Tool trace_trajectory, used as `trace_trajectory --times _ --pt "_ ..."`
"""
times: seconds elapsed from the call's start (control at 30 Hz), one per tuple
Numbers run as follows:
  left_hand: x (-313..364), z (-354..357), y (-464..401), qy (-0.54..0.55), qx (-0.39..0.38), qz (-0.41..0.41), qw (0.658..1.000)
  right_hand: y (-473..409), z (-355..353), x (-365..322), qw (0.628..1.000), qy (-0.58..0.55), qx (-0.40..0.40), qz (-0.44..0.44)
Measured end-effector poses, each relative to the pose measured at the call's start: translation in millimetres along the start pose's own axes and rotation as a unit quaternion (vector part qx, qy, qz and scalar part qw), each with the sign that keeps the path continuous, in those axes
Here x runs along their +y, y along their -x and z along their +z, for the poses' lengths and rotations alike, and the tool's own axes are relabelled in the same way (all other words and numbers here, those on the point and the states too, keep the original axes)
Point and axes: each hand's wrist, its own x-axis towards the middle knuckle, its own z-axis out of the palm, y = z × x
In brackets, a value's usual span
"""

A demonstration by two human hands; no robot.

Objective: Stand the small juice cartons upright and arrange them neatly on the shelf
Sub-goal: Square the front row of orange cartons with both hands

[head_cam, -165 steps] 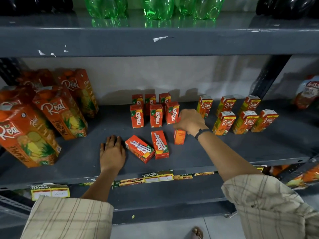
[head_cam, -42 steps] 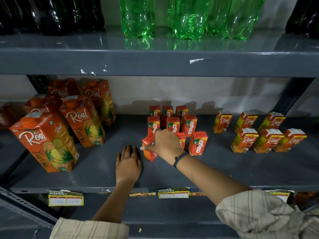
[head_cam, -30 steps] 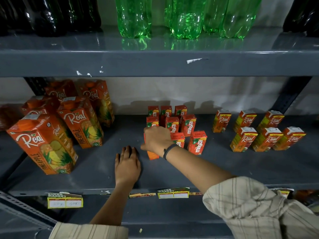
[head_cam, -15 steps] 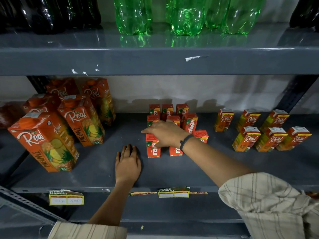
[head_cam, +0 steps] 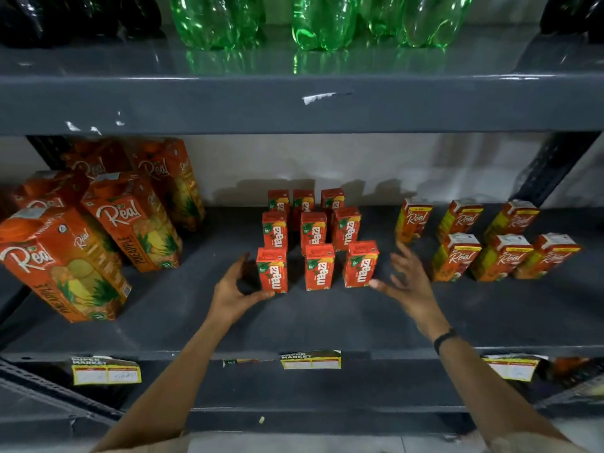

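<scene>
Several small red Maaza juice cartons (head_cam: 318,268) stand upright in three rows of three at the middle of the grey shelf (head_cam: 327,322). My left hand (head_cam: 233,289) is open, curved beside the front-left carton (head_cam: 273,270), with its thumb at the carton's base. My right hand (head_cam: 407,279) is open with fingers spread, just right of the front-right carton (head_cam: 361,263), holding nothing. Both hands flank the front row.
Large Real pineapple cartons (head_cam: 62,263) lean at the left. Several small Real cartons (head_cam: 457,256) stand at the right. Green bottles (head_cam: 320,21) and dark bottles sit on the upper shelf. Price labels (head_cam: 310,359) hang on the shelf's front edge. A dark upright post (head_cam: 552,171) is at back right.
My right hand has let go of the front cartons and pulled to the right. My left hand lifted off the shelf and moved up beside the front-left carton. All cartons now stand upright.
</scene>
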Motion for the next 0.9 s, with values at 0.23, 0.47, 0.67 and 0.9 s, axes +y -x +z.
trace_trajectory --times 0.23,0.47,0.67,0.9 --pt "38 36 -13 0.108 -0.053 -0.049 0.992 -37 26 -3 0.988 0.107 -0.103 0.036" --pt "45 50 -19 0.122 -0.074 -0.067 0.988 -43 50 -2 0.985 0.121 -0.118 0.033" --pt "47 43 -19 0.098 -0.123 -0.073 0.985 -41 59 -6 0.979 0.086 -0.17 0.074" --pt "34 32 4 0.077 -0.152 -0.085 0.982 -13 64 -1 0.975 0.116 -0.148 0.115"
